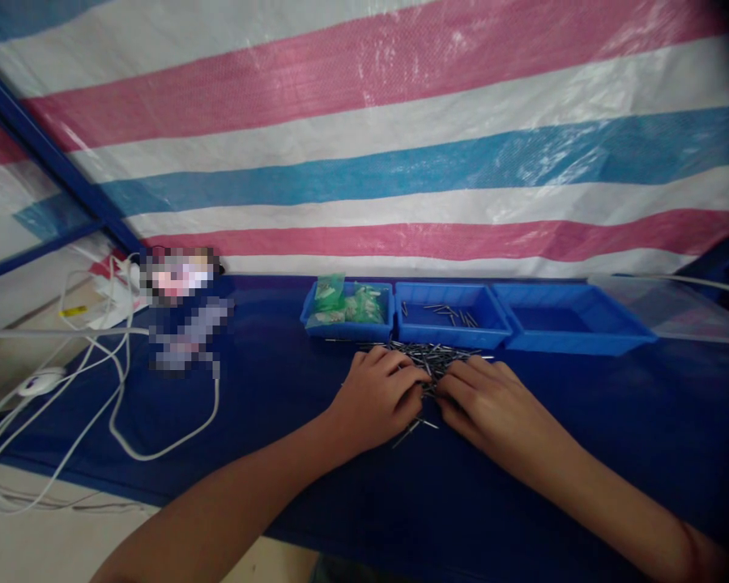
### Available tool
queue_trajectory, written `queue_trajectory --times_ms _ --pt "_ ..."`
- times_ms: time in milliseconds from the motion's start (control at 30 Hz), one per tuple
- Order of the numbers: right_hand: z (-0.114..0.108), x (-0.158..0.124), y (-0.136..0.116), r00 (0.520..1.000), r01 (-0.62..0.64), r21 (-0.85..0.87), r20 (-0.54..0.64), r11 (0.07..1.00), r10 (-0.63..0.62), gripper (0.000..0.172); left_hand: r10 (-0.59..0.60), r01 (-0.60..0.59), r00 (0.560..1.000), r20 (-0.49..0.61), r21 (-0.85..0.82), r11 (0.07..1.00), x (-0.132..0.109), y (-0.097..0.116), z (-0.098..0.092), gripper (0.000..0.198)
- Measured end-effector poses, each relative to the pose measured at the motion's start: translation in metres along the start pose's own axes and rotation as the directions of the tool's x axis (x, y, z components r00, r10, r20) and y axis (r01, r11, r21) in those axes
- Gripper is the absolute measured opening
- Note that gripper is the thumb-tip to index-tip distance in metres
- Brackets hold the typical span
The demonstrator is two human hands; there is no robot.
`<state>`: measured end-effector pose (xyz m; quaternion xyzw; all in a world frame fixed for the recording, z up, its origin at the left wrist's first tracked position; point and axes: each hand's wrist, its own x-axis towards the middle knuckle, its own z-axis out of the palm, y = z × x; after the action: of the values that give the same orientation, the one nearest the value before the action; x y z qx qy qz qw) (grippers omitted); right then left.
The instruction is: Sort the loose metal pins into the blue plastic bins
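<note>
A heap of thin, dark metal pins, perhaps nails (431, 354), lies on the blue tabletop just in front of the bins. My left hand (381, 394) rests at the heap's left side, its fingers curled in among the pins. From the right, my right hand (483, 397) reaches into the same heap with bent fingers closed on pins. Their fingertips are close together and partly hidden. Two or three loose pins (422, 423) stick out below my left hand. Behind the heap, the middle blue bin (453, 330) holds several scattered pins.
The left blue bin (347, 330) contains green plastic packets (364, 303). A third blue bin (577, 338) stands at the right, near a clear plastic sheet (674, 304). White cables (118, 405) loop over the table's left side. Behind hangs a striped tarp (370, 178).
</note>
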<state>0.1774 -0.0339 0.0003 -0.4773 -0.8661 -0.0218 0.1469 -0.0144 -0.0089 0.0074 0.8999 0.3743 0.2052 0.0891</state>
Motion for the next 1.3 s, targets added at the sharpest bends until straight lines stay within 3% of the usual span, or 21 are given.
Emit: queue_trajectory --times_ms 133,233,400,667,967,1167,1300 --pt "-0.011 0.0 0.006 0.999 -0.032 0.24 -0.002 0.97 0.034 0.012 -0.066 0.048 0.993 -0.1 -0.177 0.983 -0.001 0.0 -0.003 0.022" --pt "-0.019 0.001 0.007 0.995 -0.058 0.508 -0.04 0.859 0.09 0.013 -0.184 0.099 0.966 -0.18 -0.399 0.912 -0.001 0.003 -0.004 0.031" --pt "-0.014 0.002 -0.002 0.965 -0.099 0.761 -0.084 0.641 0.249 0.015 -0.328 0.188 0.938 -0.113 -0.63 0.753 0.001 0.01 -0.005 0.022" --pt "-0.003 0.002 -0.012 0.928 -0.135 0.843 -0.076 0.521 0.364 0.015 -0.313 0.157 0.943 -0.117 -0.672 0.724 0.001 0.01 -0.003 0.015" --pt "-0.002 0.005 -0.014 0.927 -0.218 0.924 0.095 0.315 0.363 0.022 -0.207 0.035 0.954 -0.217 -0.603 0.797 0.001 0.011 -0.007 0.009" --pt "-0.004 0.006 -0.014 0.879 -0.168 0.936 0.0 0.309 0.477 0.027 -0.112 -0.033 0.962 -0.25 -0.51 0.86 0.001 0.006 -0.005 0.009" --pt "-0.003 0.002 -0.013 0.883 -0.104 0.885 -0.128 0.454 0.451 0.021 -0.04 -0.067 0.973 -0.227 -0.446 0.892 0.002 0.005 -0.005 0.011"
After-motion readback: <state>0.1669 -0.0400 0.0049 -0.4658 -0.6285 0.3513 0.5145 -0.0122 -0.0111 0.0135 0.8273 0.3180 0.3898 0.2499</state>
